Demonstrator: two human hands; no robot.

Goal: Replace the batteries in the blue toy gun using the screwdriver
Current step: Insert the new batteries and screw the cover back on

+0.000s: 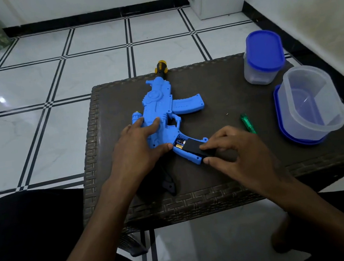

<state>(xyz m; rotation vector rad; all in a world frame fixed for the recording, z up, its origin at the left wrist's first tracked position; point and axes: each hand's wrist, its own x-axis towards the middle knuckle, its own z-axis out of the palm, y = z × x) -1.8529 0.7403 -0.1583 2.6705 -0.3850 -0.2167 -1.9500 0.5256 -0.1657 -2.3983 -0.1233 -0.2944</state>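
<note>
The blue toy gun [159, 108] lies flat on a dark woven table [239, 104], muzzle pointing away. My left hand [138, 147] presses on its body with straight fingers, thumb against the grip. My right hand [231, 144] pinches the black battery cover [192, 146] between thumb and forefinger; the cover sits partly over the grip's compartment. A battery [179, 143] shows in the uncovered part. The green-handled screwdriver [247, 123] lies on the table to the right of my right hand. A small screw [227, 114] rests near it.
A lidded clear container with a blue lid [264, 58] stands at the back right. An open clear container [312, 100] sits on its blue lid at the right edge. A dark object [169, 186] lies under my left wrist. Tiled floor surrounds the table.
</note>
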